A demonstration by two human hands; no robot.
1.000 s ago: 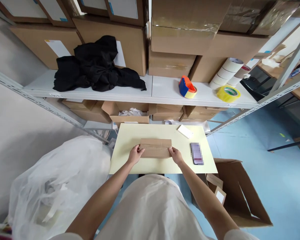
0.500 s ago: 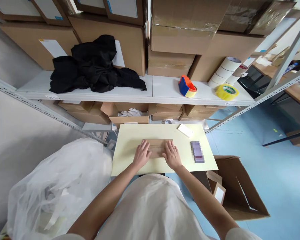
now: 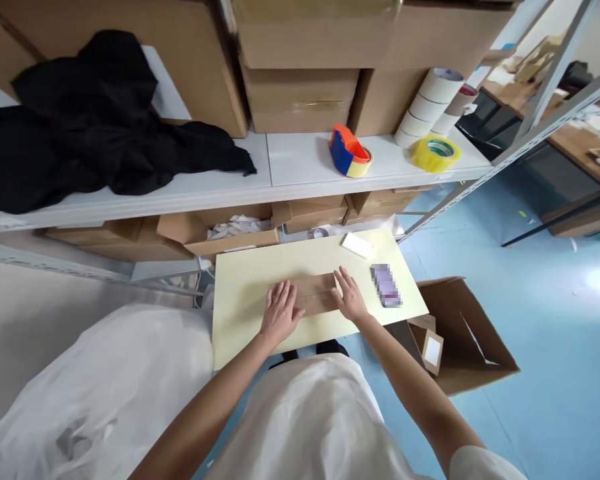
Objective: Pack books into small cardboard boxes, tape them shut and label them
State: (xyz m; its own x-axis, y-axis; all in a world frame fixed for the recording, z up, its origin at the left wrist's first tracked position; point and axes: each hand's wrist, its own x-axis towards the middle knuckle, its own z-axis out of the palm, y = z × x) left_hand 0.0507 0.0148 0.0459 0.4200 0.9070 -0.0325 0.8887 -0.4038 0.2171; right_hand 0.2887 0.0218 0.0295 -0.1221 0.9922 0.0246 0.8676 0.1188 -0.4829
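A small flat cardboard box (image 3: 314,293) lies on the pale yellow tabletop (image 3: 240,333) in front of me. My left hand (image 3: 281,312) rests on the box's left end, palm down with its fingers stretched out. At the opposite end, my right hand (image 3: 349,297) is open, thumb and fingers apart, touching or just beside the right edge. To the right of that hand lies a pixelated purple, phone-shaped item (image 3: 387,285). A small white box (image 3: 357,245) sits near the table's back edge. My hands cover parts of the cardboard box's ends.
On the shelf (image 3: 295,160) behind are a black cloth (image 3: 105,127), an orange and blue tape dispenser (image 3: 349,152) and yellow tape (image 3: 436,155). An open carton (image 3: 480,347) holding small boxes stands at right. White plastic sheeting (image 3: 115,373) bulges at left.
The view has turned and moved closer to the shelf. My right hand has shifted from on top of the box to its right edge; my left hand remains on the left end.
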